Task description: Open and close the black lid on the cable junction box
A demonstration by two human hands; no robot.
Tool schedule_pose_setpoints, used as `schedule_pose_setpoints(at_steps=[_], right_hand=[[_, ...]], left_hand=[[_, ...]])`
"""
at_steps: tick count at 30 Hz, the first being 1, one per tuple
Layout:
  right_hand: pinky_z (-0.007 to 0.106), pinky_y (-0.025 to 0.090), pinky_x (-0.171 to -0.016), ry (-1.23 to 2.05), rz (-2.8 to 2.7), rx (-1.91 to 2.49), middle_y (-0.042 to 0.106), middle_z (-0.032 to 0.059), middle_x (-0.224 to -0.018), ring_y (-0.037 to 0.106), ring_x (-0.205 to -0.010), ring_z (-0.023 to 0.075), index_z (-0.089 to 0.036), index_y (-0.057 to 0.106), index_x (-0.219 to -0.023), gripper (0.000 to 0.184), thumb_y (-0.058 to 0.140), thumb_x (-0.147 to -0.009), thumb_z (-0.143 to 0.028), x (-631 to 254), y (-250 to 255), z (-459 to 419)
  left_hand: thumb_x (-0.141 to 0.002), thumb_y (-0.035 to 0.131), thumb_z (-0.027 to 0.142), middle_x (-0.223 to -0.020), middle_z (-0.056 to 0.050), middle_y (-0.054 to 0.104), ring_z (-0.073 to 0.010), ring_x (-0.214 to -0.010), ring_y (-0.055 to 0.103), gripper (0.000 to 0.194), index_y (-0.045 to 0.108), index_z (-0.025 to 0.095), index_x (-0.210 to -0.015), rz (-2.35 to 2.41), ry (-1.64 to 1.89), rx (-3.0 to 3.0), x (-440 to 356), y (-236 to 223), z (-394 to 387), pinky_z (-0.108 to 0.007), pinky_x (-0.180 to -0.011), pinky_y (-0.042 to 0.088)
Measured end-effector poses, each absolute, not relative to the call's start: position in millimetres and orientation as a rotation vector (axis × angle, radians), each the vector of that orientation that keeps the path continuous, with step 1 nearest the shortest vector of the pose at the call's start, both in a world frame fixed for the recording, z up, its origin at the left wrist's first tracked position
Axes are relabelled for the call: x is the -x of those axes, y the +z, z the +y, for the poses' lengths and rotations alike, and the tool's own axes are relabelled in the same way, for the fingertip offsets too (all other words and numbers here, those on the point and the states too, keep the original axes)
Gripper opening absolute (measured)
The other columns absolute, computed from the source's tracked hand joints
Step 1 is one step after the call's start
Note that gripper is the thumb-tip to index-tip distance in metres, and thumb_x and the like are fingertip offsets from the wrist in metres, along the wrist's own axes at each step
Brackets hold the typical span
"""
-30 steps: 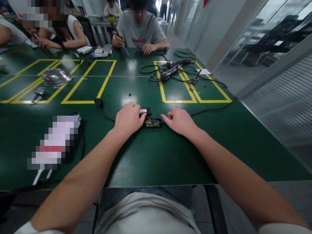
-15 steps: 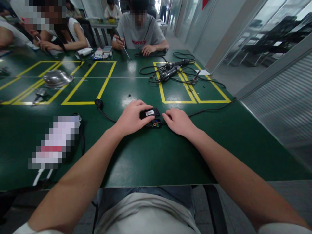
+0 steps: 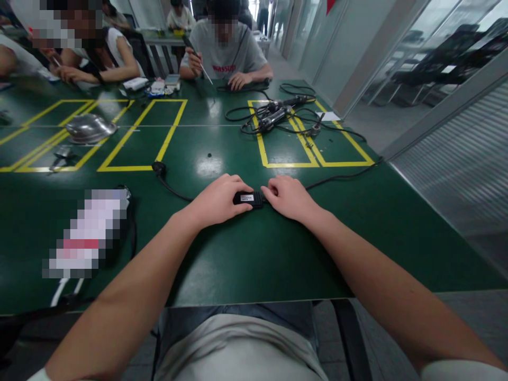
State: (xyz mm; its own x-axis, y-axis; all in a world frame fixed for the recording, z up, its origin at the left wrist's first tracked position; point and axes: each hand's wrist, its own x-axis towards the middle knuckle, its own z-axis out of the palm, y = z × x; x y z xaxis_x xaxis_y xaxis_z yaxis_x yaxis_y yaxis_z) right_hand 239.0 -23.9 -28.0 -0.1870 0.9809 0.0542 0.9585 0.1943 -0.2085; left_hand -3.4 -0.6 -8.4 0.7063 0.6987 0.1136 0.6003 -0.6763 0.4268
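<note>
Just in front of me on the table lies a small black adapter box (image 3: 257, 201) in the middle of a power cable. Its black plastic cover, with a white label (image 3: 246, 198), sits over the base, so the circuit board is hidden. My left hand (image 3: 218, 198) grips the cover by its left part, thumb on the near edge and fingers on the far edge. My right hand (image 3: 289, 197) is closed with curled fingers around the cable at the box's right end. The cable (image 3: 337, 176) leads off right; to the left it ends in a black plug (image 3: 159, 168).
A blurred-out device (image 3: 89, 233) with white leads lies at left. Beyond are a metal bowl-like part (image 3: 90, 128), a small metal fitting (image 3: 63, 155) and tangled cables with black tools (image 3: 273, 119). Yellow tape marks the green table (image 3: 254, 254). Across it, a co-worker (image 3: 228, 50) holds a thin tool.
My left hand has brought the cover down and toward me onto the base, covering the circuit board that showed before. My right hand has stayed nearly in place.
</note>
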Motion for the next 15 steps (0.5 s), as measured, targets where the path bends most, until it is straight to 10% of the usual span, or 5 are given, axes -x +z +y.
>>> schedule_pose_setpoints(at_steps=[15], right_hand=[[0.038, 0.035, -0.076, 0.255, -2.280, 1.838, 0.066, 0.0078, -0.088, 0.058, -0.085, 0.0256, -0.025, 0.053, -0.075, 0.038, 0.057, -0.112, -0.034, -247, -30, -22]], left_hand=[[-0.104, 0.077, 0.035, -0.126, -0.013, 0.086, -0.0330, -0.118, 0.076, 0.028, 0.086, 0.020, -0.125, 1.337, 0.624, -2.443, 4, -23, 15, -0.052, -0.114, 0.057]])
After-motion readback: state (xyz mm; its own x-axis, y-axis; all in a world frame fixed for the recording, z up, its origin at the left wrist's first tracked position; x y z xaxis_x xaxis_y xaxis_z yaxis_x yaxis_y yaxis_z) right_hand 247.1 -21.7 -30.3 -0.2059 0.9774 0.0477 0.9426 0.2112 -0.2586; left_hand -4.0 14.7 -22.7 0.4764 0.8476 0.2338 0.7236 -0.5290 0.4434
